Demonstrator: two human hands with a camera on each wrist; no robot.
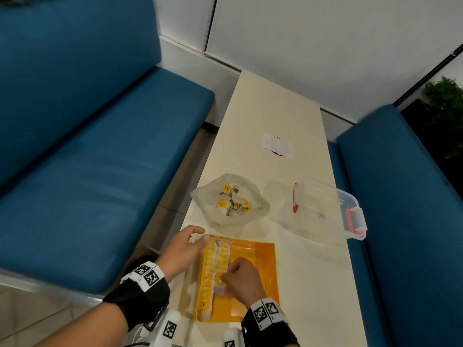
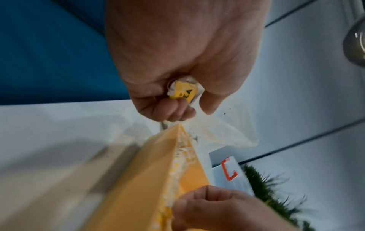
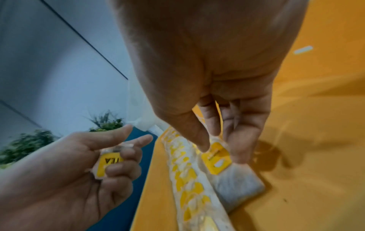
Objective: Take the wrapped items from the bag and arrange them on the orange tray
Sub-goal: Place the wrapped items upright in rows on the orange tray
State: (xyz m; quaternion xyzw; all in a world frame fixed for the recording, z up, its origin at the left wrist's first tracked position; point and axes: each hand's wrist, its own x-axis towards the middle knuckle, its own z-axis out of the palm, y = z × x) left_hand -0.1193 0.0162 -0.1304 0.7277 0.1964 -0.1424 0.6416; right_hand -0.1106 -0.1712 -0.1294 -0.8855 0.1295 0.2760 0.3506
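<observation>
Here, nearest, the right hand [image 1: 241, 278] pinches a tea bag [image 3: 227, 168] by its yellow tag, laying it on the orange tray [image 1: 260, 251] at the near end of the second row [image 1: 223, 259], likely so the rows stay straight. Just left, the left hand [image 1: 184, 250] curls round a spare tea bag [image 2: 182, 92] at the tray's far left corner, probably kept ready for the next spot. Beyond the tray the bag [image 1: 230, 200] sits open on the table [image 1: 275, 108], more wrapped tea bags inside. A clear box [image 1: 328, 207] lies to its right.
</observation>
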